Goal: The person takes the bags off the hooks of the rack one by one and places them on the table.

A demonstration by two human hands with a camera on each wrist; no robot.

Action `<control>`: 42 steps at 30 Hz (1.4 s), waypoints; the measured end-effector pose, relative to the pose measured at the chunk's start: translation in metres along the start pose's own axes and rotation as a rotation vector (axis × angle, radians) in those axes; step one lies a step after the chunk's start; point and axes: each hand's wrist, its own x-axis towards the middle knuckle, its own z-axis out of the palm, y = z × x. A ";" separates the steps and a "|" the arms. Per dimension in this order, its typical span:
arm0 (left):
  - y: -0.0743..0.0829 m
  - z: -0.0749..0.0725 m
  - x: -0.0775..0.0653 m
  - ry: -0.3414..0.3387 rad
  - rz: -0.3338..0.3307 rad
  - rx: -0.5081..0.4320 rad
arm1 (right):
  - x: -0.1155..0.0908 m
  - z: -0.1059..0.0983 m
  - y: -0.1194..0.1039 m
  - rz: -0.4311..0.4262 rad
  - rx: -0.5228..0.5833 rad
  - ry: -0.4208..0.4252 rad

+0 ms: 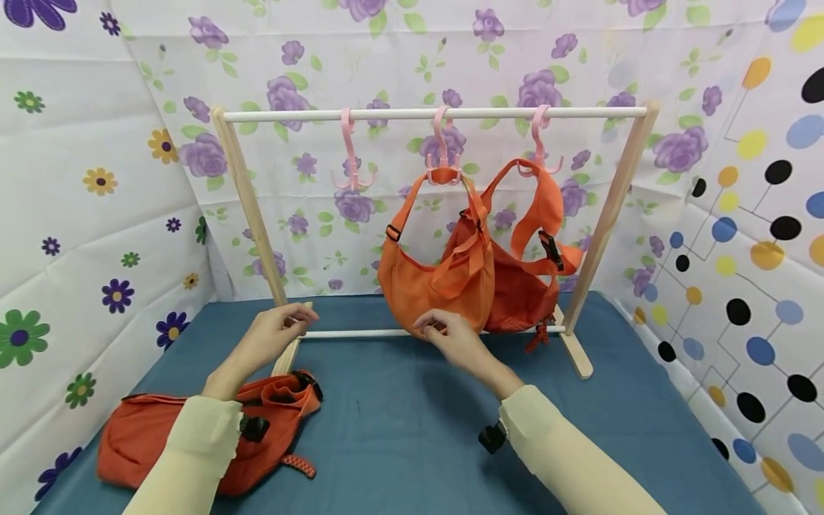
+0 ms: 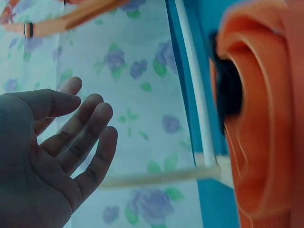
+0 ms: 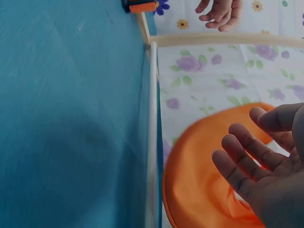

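Note:
My left hand [image 1: 273, 336] hovers with nothing in it, above the far end of a red-orange shoulder bag [image 1: 144, 436] that lies on the table. In the left wrist view its fingers [image 2: 97, 156] are loosely bent and apart from the thumb, and the bag shows at the right. My right hand [image 1: 455, 342] is in front of the lower part of an orange shoulder bag [image 1: 405, 282], its fingers relaxed and holding nothing. That bag hangs by its strap from the middle pink hook [image 1: 440, 136]. Behind it, a darker red-orange bag [image 1: 524, 304] hangs from the right pink hook [image 1: 537, 136].
A wooden rack with a white top rail [image 1: 283, 116] and a white lower bar [image 1: 354, 334] stands at the back of the blue-covered table [image 1: 373, 443]. The left pink hook [image 1: 350, 154] bears no bag. Patterned cloth [image 1: 727, 236] encloses the table at the back and sides.

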 end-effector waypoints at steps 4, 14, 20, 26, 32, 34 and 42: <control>0.013 0.009 0.006 -0.016 0.047 -0.011 | -0.004 -0.015 0.001 0.011 -0.019 0.015; 0.023 0.031 0.018 -0.019 0.109 0.033 | -0.012 -0.033 0.006 0.032 -0.056 -0.003; 0.025 0.034 0.019 0.018 0.142 0.036 | -0.015 -0.042 0.007 0.025 -0.064 0.024; 0.034 0.040 0.020 0.024 0.170 -0.006 | -0.018 -0.048 0.008 0.012 -0.068 0.040; 0.045 0.043 0.023 0.066 0.176 0.002 | -0.021 -0.057 0.001 -0.045 -0.092 0.100; 0.046 0.045 0.023 0.080 0.175 0.003 | -0.022 -0.060 -0.001 -0.066 -0.091 0.128; 0.049 0.054 0.026 0.097 0.163 -0.075 | -0.024 -0.073 0.000 -0.078 -0.092 0.207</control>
